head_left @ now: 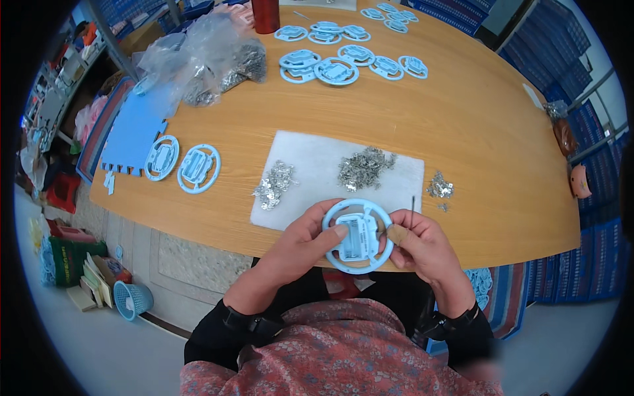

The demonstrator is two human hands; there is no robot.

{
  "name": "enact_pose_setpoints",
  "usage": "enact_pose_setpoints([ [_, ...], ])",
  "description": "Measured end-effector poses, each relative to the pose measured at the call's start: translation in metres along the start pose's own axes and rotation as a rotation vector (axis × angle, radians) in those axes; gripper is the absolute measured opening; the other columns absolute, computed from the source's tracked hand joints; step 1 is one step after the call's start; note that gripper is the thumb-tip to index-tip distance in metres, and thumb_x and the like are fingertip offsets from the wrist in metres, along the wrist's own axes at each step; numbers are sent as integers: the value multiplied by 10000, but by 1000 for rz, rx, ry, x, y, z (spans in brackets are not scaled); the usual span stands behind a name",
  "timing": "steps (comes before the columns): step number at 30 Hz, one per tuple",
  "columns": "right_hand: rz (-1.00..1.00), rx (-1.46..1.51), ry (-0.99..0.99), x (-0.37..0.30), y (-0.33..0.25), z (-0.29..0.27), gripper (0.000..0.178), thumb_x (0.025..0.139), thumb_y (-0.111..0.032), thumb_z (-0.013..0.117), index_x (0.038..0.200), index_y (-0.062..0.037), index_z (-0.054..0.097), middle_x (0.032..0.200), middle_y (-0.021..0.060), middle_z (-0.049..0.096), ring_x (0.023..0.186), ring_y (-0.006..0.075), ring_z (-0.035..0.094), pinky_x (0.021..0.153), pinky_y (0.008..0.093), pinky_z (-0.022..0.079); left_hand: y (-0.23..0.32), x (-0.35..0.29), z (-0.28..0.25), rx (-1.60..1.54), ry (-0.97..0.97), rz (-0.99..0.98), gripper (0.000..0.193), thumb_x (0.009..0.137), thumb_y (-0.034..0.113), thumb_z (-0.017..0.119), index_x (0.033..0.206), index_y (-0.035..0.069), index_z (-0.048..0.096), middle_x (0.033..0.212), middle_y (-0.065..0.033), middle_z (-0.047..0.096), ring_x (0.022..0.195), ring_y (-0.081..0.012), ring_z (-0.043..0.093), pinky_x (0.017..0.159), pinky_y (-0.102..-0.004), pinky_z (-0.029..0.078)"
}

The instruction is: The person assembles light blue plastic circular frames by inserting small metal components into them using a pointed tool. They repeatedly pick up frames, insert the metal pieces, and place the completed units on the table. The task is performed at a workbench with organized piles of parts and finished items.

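Observation:
A light blue plastic steering wheel (368, 262), like a toy part, is held at the table's front edge, with an open rectangular recess in its middle. My left hand (306, 236) is closed on its left side, the thumb lying on the edge of the recess. Closed at the right rim is my right hand (424, 243), with tan tape around a fingertip. A thin dark rod (413, 206) sticks up from the right fingers; its kind and lower end are hidden. Just beyond lies a white padded mat (317, 146) with two piles of small metal pieces (363, 169) (275, 185).
A smaller pile of metal pieces (440, 185) lies right of the mat. Two more wheels (199, 169) (162, 158) sit at the left near a blue foam mat (135, 129). Several wheels (337, 71), plastic bags (191, 56) and a red cylinder (266, 16) stand farther back.

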State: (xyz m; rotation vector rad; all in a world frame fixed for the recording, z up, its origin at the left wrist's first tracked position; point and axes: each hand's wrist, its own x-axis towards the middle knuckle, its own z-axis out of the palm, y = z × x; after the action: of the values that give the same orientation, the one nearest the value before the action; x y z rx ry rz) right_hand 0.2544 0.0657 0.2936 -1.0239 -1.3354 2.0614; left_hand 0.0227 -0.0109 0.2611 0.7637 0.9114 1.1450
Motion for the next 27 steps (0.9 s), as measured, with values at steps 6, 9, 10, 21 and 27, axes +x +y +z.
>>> enact_pose_setpoints([
  [6,-389,-751,62,56,-9,32,188,978,-193,677,1066,-29,699,862,67,697,721,190,644,651,320,514,3,-24,-28,168,193,-16,381,1006,155,661,1348,32,546,978,38,590,840,-41,570,743,-225,509],
  [9,-494,-1075,-8,92,-17,54,194,907,-191,711,1065,-78,716,892,108,683,779,302,672,711,393,539,1,-35,-42,200,232,-41,358,1006,100,630,1344,23,544,1049,31,637,936,-34,605,805,-217,508],
  [10,-535,-1134,-28,107,-11,57,201,891,-190,710,1067,-93,718,906,119,678,794,326,672,717,410,541,4,-36,-43,187,235,-49,357,1002,90,630,1342,22,546,1050,27,639,939,-35,604,810,-216,507],
  [21,-485,-1132,-26,135,-7,62,147,861,-122,697,985,-43,685,845,82,648,714,193,616,656,338,486,8,-35,-56,103,246,-2,326,1055,132,501,1353,16,563,1111,-20,664,994,-70,615,874,-245,516],
  [27,-216,-808,-38,75,-39,49,140,888,-118,686,938,8,651,747,-17,530,704,75,457,621,270,404,6,-17,-43,352,221,135,331,1065,122,459,1347,-2,580,1115,-43,674,991,-76,615,868,-257,517],
])
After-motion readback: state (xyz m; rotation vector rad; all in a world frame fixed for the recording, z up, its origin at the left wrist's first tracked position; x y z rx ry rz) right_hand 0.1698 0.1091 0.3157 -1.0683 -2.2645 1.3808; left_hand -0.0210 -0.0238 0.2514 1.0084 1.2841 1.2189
